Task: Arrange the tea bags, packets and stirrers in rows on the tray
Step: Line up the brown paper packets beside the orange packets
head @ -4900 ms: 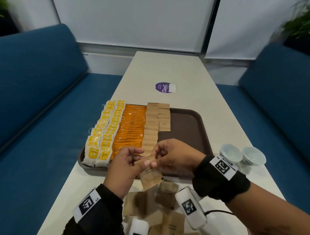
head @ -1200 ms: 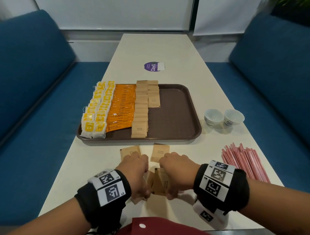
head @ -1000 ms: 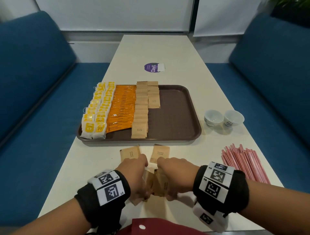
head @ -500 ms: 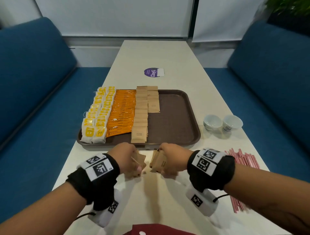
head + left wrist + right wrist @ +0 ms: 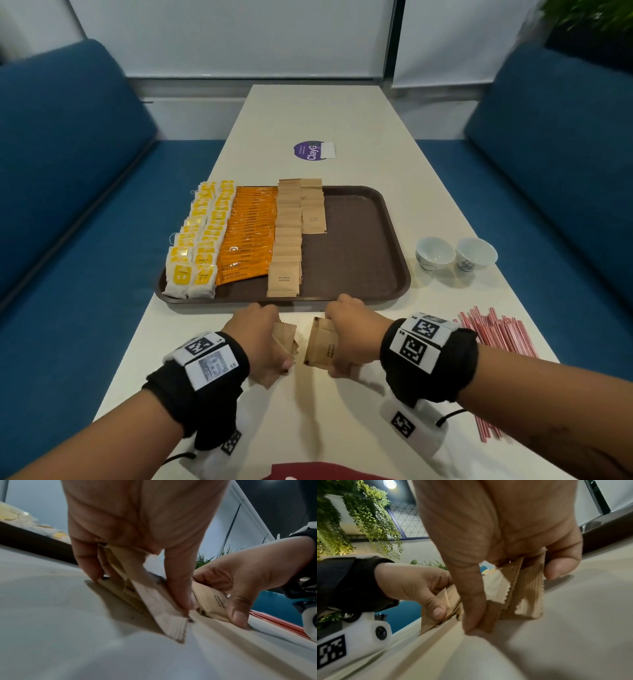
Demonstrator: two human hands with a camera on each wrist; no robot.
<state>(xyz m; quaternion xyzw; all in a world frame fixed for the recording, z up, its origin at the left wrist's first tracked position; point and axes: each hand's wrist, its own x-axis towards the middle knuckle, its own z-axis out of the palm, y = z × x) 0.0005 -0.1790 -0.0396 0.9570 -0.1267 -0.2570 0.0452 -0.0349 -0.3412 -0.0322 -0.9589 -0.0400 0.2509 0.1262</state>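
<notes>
The brown tray (image 5: 359, 260) holds two rows of yellow tea bags (image 5: 195, 246), a row of orange coffee packets (image 5: 250, 236), a long row of brown sugar packets (image 5: 287, 240) and a short second row (image 5: 312, 209). Just in front of the tray, my left hand (image 5: 270, 342) grips a bunch of brown sugar packets (image 5: 154, 601) that stands on edge on the table. My right hand (image 5: 342, 342) grips another bunch (image 5: 529, 592) the same way. The two bunches stand a little apart. Red-striped stirrers (image 5: 496, 339) lie on the table to the right.
Two small white cups (image 5: 435, 255) stand right of the tray. A purple sticker (image 5: 313, 150) lies on the white table beyond it. Blue benches (image 5: 68, 192) run along both sides. The tray's right half is bare.
Both hands have gathered the loose sugar packets near the table's front edge and moved forward to the tray's front rim, each with its own bunch. The two loose packets there are gone.
</notes>
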